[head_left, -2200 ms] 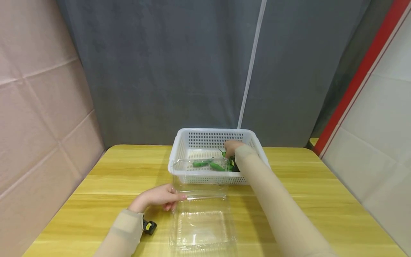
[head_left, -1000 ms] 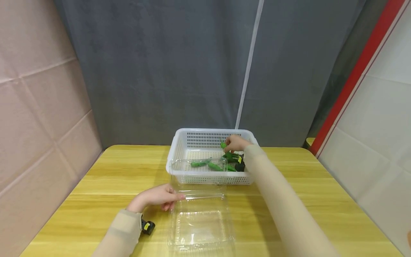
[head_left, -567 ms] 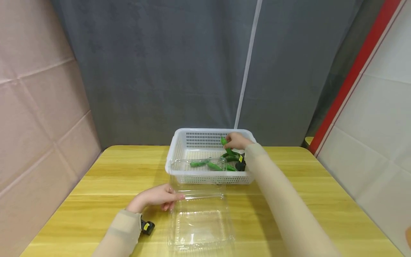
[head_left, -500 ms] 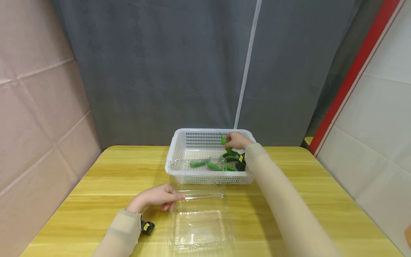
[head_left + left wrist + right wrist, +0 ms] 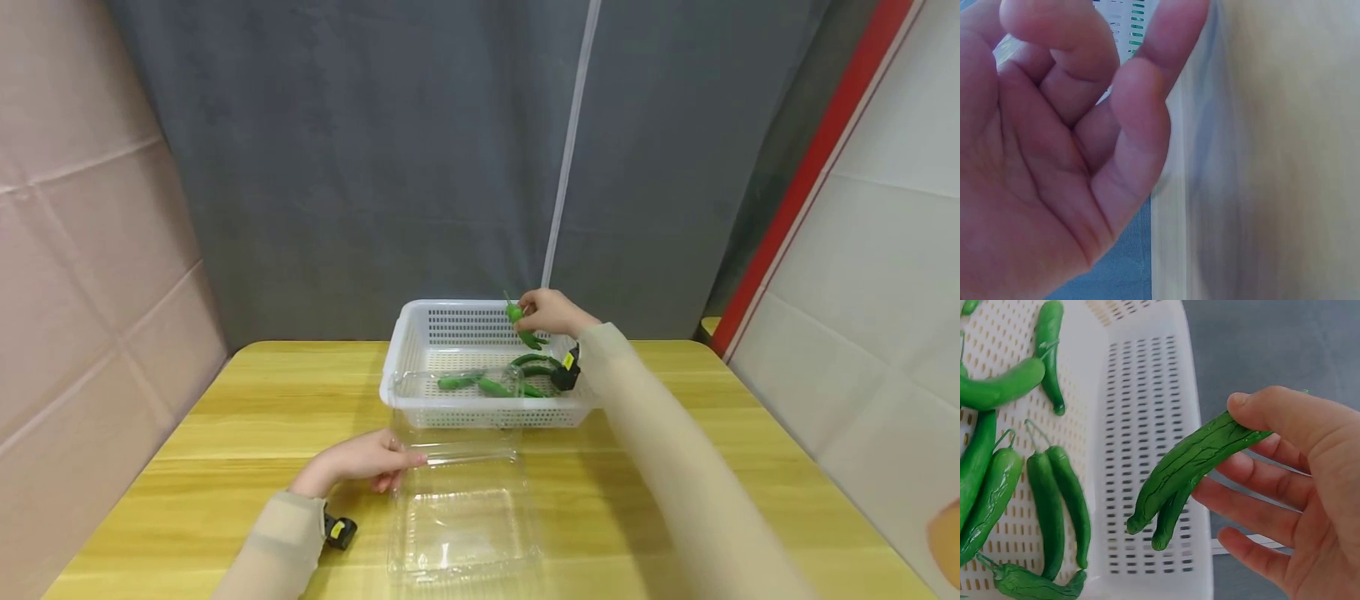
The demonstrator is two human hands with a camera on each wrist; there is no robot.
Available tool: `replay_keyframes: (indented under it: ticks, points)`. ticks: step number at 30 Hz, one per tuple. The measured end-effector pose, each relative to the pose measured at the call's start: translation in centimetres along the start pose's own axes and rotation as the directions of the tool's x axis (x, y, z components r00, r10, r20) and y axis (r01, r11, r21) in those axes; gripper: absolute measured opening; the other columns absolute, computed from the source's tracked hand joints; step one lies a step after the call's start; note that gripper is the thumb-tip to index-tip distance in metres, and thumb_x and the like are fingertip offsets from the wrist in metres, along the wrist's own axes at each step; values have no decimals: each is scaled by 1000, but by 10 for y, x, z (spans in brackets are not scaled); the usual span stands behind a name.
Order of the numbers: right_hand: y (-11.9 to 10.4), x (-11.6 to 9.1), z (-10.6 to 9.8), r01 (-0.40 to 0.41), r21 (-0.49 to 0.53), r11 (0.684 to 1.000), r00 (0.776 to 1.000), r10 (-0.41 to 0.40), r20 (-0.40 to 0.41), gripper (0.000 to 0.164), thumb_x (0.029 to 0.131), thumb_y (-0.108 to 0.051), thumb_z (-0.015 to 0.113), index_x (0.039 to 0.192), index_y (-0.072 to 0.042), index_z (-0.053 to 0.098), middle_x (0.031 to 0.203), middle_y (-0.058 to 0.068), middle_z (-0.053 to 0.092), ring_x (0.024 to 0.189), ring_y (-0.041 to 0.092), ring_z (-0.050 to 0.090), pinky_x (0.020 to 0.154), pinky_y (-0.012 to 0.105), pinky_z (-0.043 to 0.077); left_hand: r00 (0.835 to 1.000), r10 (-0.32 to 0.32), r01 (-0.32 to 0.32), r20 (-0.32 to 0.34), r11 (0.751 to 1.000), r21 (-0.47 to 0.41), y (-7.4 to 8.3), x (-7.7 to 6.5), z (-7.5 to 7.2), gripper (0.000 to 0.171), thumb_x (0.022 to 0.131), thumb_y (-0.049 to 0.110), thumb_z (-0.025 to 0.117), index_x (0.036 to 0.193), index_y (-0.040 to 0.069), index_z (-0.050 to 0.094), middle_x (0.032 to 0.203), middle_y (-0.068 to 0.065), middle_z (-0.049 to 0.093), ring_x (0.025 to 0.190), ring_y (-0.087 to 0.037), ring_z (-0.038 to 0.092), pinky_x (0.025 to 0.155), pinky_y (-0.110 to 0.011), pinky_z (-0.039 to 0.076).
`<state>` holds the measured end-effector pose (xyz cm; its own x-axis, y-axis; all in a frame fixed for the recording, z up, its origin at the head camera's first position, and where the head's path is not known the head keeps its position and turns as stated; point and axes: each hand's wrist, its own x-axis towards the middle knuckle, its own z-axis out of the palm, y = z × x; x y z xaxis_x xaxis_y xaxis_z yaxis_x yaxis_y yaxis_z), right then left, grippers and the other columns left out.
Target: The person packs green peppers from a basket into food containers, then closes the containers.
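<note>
My right hand [image 5: 555, 312] pinches green chili peppers [image 5: 1191, 453] between thumb and fingers, raised above the right rear of a white slotted basket [image 5: 465, 303]. Two pepper tips hang from the grip in the right wrist view. My left hand [image 5: 360, 460] holds the left side of a clear plastic clamshell box [image 5: 465, 533] at its hinge, with one finger stretched along the fold. The box stands open in front of the basket, and its lid [image 5: 457, 442] overlaps the basket's front. In the left wrist view, the left hand's [image 5: 1054, 156] outer fingers curl loosely.
Several more green peppers [image 5: 1047, 506] lie on the basket floor. The wooden table [image 5: 300, 392] backs onto a grey curtain [image 5: 360, 167]. Pale cloth hangs at left, and a white panel [image 5: 870, 333] with a red strip stands at right.
My right hand has risen from the basket floor with the green chili peppers in its grip, moving up and slightly back. My left hand and the box keep their place.
</note>
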<state>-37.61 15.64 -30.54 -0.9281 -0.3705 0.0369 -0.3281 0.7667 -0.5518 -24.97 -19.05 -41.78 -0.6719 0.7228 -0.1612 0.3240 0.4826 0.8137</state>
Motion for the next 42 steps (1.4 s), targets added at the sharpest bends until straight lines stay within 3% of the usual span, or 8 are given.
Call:
replay_keyframes:
  ticks: [6, 18, 27, 33, 42]
  points:
    - [-11, -13, -12, 21, 23, 1000, 999, -20, -40, 51, 88, -27, 71, 130, -2, 55, 114, 12, 62, 106, 26, 58, 88, 43, 49, 1000, 8, -8, 3, 1000, 6, 0, -1, -1, 57, 99, 37, 54, 59, -2, 60, 47, 3, 54, 41, -12, 43, 46, -22, 41]
    - [-32, -28, -33, 103, 136, 985, 992, -91, -91, 43, 87, -22, 73, 123, -4, 59, 98, 9, 65, 86, 30, 65, 81, 41, 50, 1000, 5, -5, 7, 1000, 2, 2, -3, -4, 55, 100, 36, 54, 60, -1, 60, 48, 1, 54, 42, -12, 43, 47, -22, 40]
    - [-50, -47, -31, 193, 173, 966, 980, -181, -86, 38, 86, -22, 75, 119, -6, 62, 99, 9, 65, 86, 32, 62, 74, 38, 49, 1000, 5, -5, 9, 1000, -2, 2, -2, -3, 56, 99, 37, 54, 60, -2, 60, 47, 1, 53, 41, -13, 42, 46, -22, 38]
    - [-67, -59, -25, 245, 170, 955, 969, -235, -78, 33, 85, -17, 75, 115, -8, 64, 98, 6, 67, 82, 19, 66, 76, 36, 53, 1000, 4, -4, 11, 1000, -6, 0, -4, -4, 57, 100, 37, 54, 59, -3, 60, 47, -2, 53, 41, -13, 42, 46, -22, 39]
    - [-95, -80, -15, 364, 114, 924, 931, -362, -37, 33, 84, -17, 77, 114, -10, 65, 94, 2, 65, 75, 14, 66, 71, 32, 54, 1000, 5, -5, 16, 1000, -25, -5, -8, -3, 58, 100, 37, 53, 60, -4, 60, 47, 2, 52, 41, -12, 41, 45, -21, 37]
